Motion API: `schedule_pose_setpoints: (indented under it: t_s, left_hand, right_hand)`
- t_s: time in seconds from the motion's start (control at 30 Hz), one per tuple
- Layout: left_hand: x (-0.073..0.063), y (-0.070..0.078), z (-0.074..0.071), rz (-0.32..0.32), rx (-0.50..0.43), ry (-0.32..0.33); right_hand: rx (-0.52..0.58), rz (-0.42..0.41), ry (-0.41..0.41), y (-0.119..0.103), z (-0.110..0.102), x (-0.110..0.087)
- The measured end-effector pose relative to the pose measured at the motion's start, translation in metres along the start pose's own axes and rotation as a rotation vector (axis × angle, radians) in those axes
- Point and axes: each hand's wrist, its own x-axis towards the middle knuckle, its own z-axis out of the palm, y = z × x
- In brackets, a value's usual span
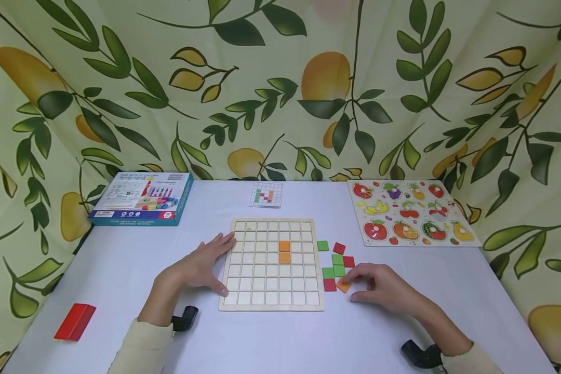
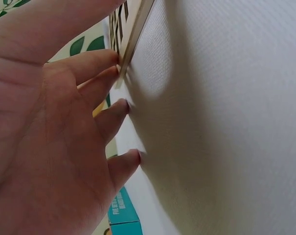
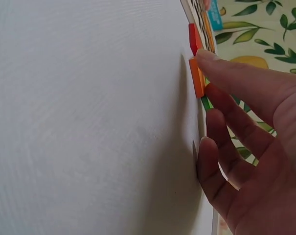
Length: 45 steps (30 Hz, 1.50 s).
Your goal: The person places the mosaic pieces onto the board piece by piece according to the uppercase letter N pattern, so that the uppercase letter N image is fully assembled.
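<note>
Left hand spread; right hand, pinch unclear, touches an orange square tile beside the pale wooden grid: likely light; grip edges.

Orange tile, leaf-print backdrop, white table

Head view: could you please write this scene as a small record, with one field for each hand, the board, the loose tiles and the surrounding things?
Board: wooden grid, two orange tiles in one column
Loose tiles: four green, three red, one orange, right of the grid
Left hand: touches the grid's left edge
Right hand: fingertips at the loose orange tile
Behind grid: pattern card
Back left: box
Back right: fruit puzzle
Front left: red block
</note>
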Motion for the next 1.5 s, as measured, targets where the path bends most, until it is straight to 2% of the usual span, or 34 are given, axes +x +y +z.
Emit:
schedule_pose_setpoints:
  t_s: [0.2, 0.63, 0.87, 1.07, 1.3, 1.5]
  left_hand:
    - [-0.002, 0.0, -0.003, 0.03, -0.002, 0.0]
    - [-0.002, -0.002, -0.002, 0.041, -0.005, 0.001]
    - [0.0, -0.002, -0.001, 0.022, -0.012, 0.0]
    - [0.0, -0.002, -0.001, 0.037, 0.001, 0.003]
    - [0.002, 0.001, -0.002, 0.04, 0.0, 0.002]
    - [0.0, 0.0, 0.0, 0.022, 0.003, 0.011]
  right_hand:
    - [-0.043, -0.024, 0.034, 0.001, 0.003, 0.001]
    - [-0.041, -0.071, 0.022, 0.002, 0.009, 0.012]
    - [-0.081, -0.043, 0.026, 0.0, 0.005, 0.013]
    - [-0.096, -0.007, 0.059, -0.006, -0.006, 0.012]
    - [-0.037, -0.082, 0.084, -0.015, -0.022, 0.018]
    - [-0.035, -0.143, 0.058, -0.023, -0.023, 0.031]
